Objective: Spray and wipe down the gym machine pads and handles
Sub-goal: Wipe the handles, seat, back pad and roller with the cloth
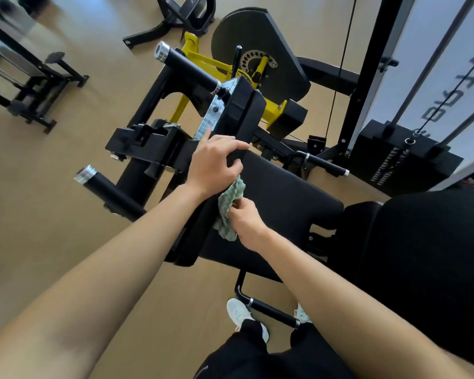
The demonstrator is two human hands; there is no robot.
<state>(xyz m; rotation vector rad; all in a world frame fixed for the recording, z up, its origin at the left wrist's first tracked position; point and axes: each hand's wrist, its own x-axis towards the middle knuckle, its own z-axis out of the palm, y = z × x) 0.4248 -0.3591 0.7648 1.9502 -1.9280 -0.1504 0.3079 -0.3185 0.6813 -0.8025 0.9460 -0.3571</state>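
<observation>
1. Head view, centre of frame: left grip point(215, 162) closed over the edge of the upright pad point(248, 116), fingers curled round its rim, index finger extended toward the metal plate point(212, 116).
2. Just below and to the right: right grip point(245, 222) pinching the cloth point(230, 203), back of the hand facing up.
3. Cloth green and white, bunched, held against the inner face of the upright pad, between that pad and the seat pad point(282, 198).
4. Right of centre: seat pad black and flat, with the back pad point(427, 255) beside it toward the right edge.
5. Side handle point(326, 164) at the upper right of the seat pad; lower handle point(271, 310) at lower centre. Both black with chrome rings.
6. Left of centre: two black roller bars point(186, 65) point(107, 187) with chrome end caps.
7. Upper centre: yellow frame point(192, 53) and dark cam disc point(257, 31). Right: weight stack point(394, 160).
8. Lower centre: pale shoes point(238, 311) on the tan floor point(66, 160), either side of the lower handle.
</observation>
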